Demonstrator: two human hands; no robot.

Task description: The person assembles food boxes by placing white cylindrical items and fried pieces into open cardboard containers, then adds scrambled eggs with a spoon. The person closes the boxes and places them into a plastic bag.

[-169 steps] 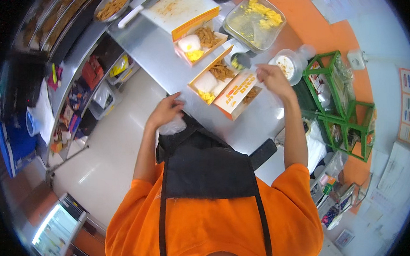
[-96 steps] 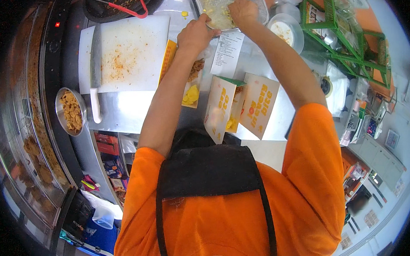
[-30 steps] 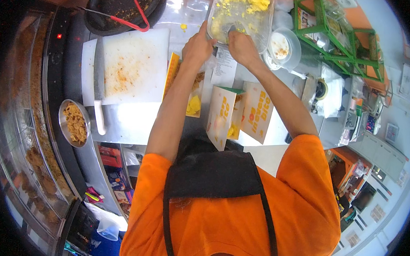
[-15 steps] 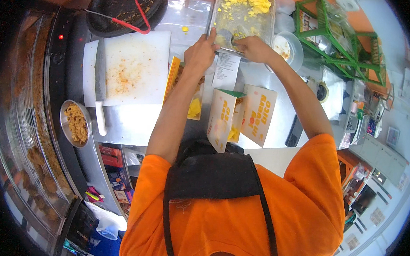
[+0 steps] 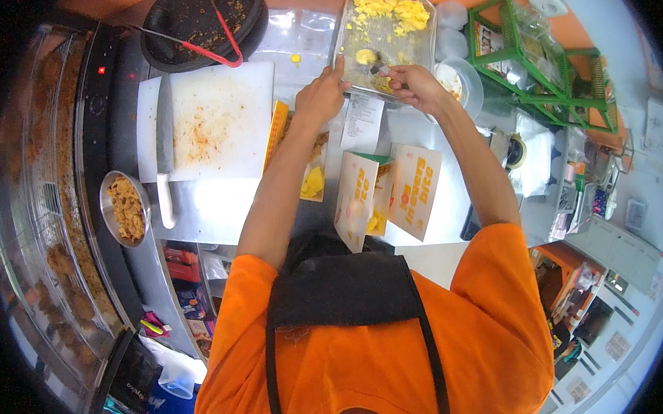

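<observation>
A rectangular tray [image 5: 407, 48] at the far middle holds crumbly yellow scrambled egg [image 5: 393, 10], mostly along its far side. My left hand [image 5: 323, 96] grips the tray's near left corner, index finger along the rim. In my right hand [image 5: 414, 89] is a spoon [image 5: 377, 69], its bowl inside the tray with a yellow lump on it. Nearer to me, two open cardboard boxes stand on the counter. One box [image 5: 418, 192], white with orange print, contains yellow food; the other box [image 5: 275, 139] is partly hidden by my left forearm. A printed slip [image 5: 362, 120] lies by the tray.
Left of my arm is a white cutting board [image 5: 220, 116] with a knife [image 5: 164, 133] on it. A bowl of brown pieces [image 5: 127, 208] sits beside it. Red-handled tongs [image 5: 199, 50] rest across a dark mortar [image 5: 183, 21]. Green baskets [image 5: 521, 51] and a clear tub [image 5: 468, 86] stand right.
The spoon has turned up within the tray and now shows a yellow lump on it. My right hand has shifted slightly right and nearer; its fingers are more visible.
</observation>
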